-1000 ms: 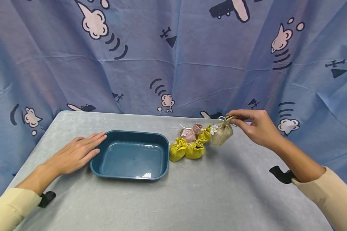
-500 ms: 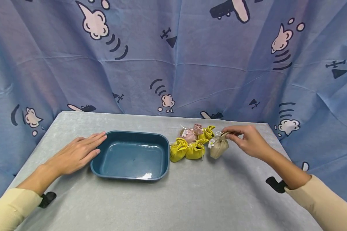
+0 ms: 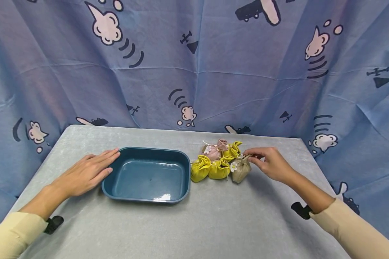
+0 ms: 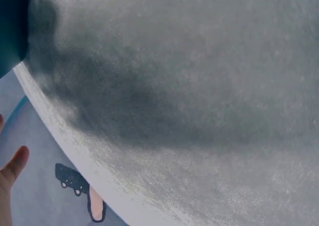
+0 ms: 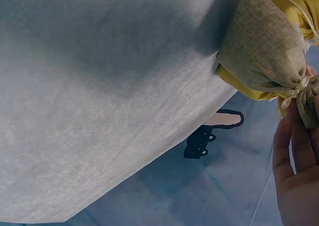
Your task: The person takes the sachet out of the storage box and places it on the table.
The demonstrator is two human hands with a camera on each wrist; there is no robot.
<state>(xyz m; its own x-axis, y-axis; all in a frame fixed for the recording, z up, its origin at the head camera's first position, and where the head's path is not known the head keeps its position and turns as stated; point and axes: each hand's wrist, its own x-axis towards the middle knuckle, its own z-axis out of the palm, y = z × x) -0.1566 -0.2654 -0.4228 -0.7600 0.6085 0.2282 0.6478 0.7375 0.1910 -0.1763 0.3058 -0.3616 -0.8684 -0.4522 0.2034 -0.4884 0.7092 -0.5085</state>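
Observation:
My right hand (image 3: 272, 165) pinches the gathered neck of a beige drawstring pouch (image 3: 241, 172), which has a white flower on its front. In the right wrist view the beige pouch (image 5: 264, 46) shows its tied string, with yellow cloth right behind it. It sits beside a cluster of small pouches: a yellow one (image 3: 219, 169) to its left, another yellow pouch (image 3: 199, 171) farther left, a third yellow pouch (image 3: 234, 148) behind, and a pink pouch (image 3: 212, 151) at the back. My left hand (image 3: 84, 172), fingers straight, rests against the left rim of a blue rectangular tub (image 3: 146, 200).
The grey table (image 3: 214, 223) carries the tub and the pouches. A blue curtain (image 3: 194, 64) with printed planes and clouds hangs behind it. Black straps (image 3: 53, 225) circle both wrists.
My right hand has brought the beige pouch left and down toward the front, up against the yellow pouches. The left hand and the tub have stayed put.

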